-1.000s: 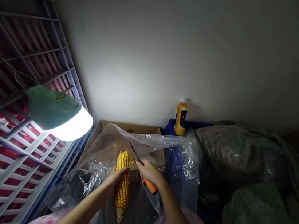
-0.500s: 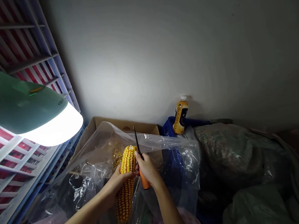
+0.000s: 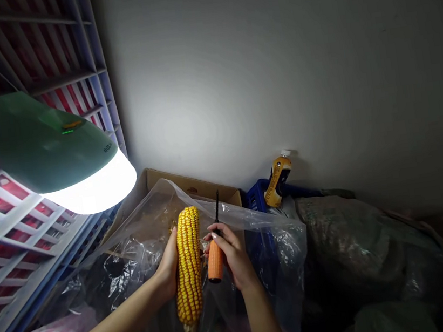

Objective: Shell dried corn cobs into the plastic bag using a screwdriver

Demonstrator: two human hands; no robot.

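Observation:
An ear of yellow corn stands nearly upright at the lower middle, its husk end pointing down. My left hand grips it from the left side, with the fingers mostly hidden behind the ear. Just to the right, my right hand is closed around a screwdriver with an orange handle and a thin black shaft pointing up. The screwdriver is apart from the corn. Beneath both hands spreads a clear plastic bag, and some loose kernels show dimly behind the ear.
A lit green lamp hangs at the left before a plastic crate with red contents. Behind the bag is a cardboard box. A yellow bottle leans in a blue basket. Dark sacks lie at the right.
My left thumb has moved off the front of the corn, which now shows more fully. My right hand has moved right, away from the ear, with the screwdriver tilted. The view has shifted left.

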